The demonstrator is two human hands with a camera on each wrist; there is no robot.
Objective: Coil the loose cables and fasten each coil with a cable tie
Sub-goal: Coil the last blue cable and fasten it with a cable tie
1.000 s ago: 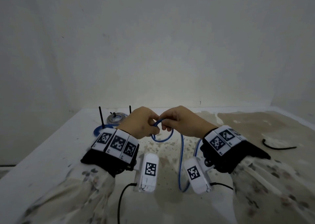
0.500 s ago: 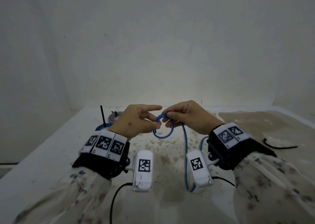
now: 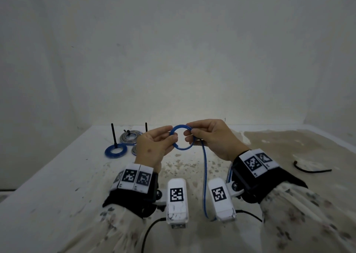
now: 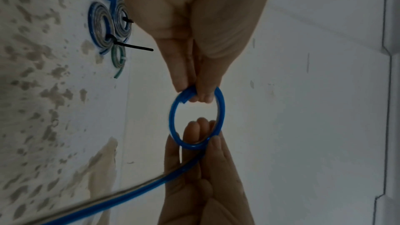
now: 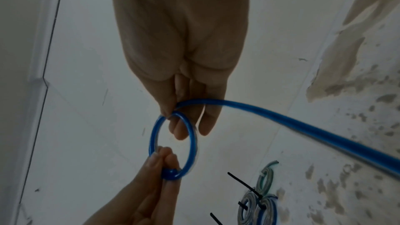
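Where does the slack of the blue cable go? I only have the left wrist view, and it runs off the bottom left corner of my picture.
Observer: In the head view the blue cable drops from the right hand, runs toward the person, then bends back up beside the right wrist camera. Its end is hidden behind that wrist.
Operator: Is there a spare tie within reach? I see only ones already on coils.
Observer: Yes. A loose black cable tie, by the look of it, lies on the table out to the right of the right hand, outside your picture.
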